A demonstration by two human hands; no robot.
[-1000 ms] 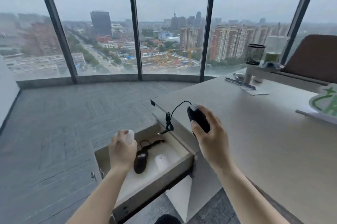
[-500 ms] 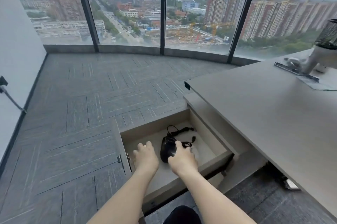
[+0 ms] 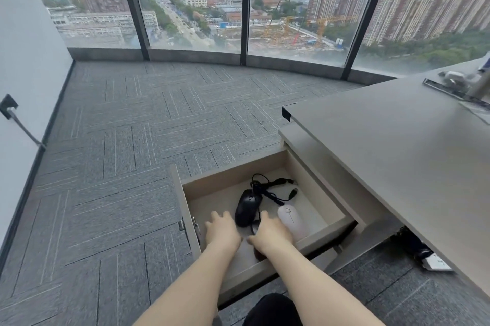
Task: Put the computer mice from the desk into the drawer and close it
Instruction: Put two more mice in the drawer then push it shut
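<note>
Both hands are down inside the open pale wooden drawer point(image 3: 267, 166), palms turned under, so I cannot tell whether either is clasping anything or has just let go. The left hand point(image 3: 222, 230) lies flat-looking with fingers spread toward the drawer floor. The right hand point(image 3: 273, 233) sits just beside it, and a dark rounded shape point(image 3: 258, 252) peeps out beneath its wrist, probably another mouse, though most of it is covered.

Just beyond the fingertips of both hands, between them, lies the glossy black corded mouse point(image 3: 248, 207), its black cable point(image 3: 270, 187) looped in a loose tangle further in toward the drawer's back. Close to the right of the right hand, touching or nearly so, rests the smooth white wireless mouse point(image 3: 290, 217).

The mice appear set in a row near the front so they clear the grey desk top point(image 3: 384, 145), which overhangs on the right-hand side. By my reckoning the stowing is about done and only pushing the drawer closed is left.
</note>
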